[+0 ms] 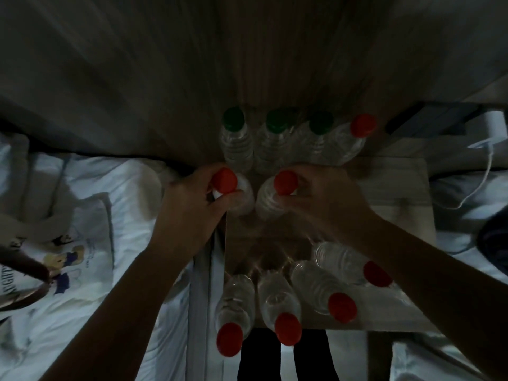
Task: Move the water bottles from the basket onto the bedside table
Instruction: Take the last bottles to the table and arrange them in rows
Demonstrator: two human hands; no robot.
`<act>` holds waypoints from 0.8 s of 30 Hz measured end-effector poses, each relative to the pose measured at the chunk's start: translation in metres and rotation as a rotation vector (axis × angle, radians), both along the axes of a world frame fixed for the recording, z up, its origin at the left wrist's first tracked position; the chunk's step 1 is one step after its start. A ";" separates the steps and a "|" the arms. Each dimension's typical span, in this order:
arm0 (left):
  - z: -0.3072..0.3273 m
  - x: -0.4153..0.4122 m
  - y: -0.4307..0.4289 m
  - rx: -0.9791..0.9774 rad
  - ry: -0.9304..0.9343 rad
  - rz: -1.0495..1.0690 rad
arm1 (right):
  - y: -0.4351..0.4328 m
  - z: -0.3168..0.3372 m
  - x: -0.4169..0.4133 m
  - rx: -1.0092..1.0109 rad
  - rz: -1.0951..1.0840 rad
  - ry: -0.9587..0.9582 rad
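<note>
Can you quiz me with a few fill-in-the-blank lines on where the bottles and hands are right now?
1. The far row of bottles holds three green caps and ___ red cap.
2. The near row has ___ red-capped bottles.
3. Each hand grips one bottle just under its ___ cap: left hand, right hand.

Missing words: one; four; red

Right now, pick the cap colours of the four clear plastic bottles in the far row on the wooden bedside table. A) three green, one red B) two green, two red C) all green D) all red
A: the far row shows three green caps and one red cap at its right end.
</note>
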State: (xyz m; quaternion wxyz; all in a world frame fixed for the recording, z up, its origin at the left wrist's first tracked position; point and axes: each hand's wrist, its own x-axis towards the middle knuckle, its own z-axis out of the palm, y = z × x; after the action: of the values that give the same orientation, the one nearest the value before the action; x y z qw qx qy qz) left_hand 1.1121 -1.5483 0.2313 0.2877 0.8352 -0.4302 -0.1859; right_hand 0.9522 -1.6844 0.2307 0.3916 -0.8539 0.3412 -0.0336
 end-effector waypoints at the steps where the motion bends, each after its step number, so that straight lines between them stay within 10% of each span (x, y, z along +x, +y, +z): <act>1: -0.002 0.002 -0.003 0.001 -0.014 0.003 | -0.003 0.000 0.004 -0.005 -0.004 -0.004; 24: -0.027 0.020 -0.027 -0.006 0.004 -0.083 | -0.019 -0.011 0.028 -0.082 0.006 -0.048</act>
State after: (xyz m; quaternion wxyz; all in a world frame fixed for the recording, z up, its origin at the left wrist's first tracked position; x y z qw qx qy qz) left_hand 1.1324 -1.5749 0.2047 0.2830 0.8155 -0.4644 -0.1981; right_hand 0.9803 -1.7033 0.2196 0.3645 -0.8692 0.3275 -0.0667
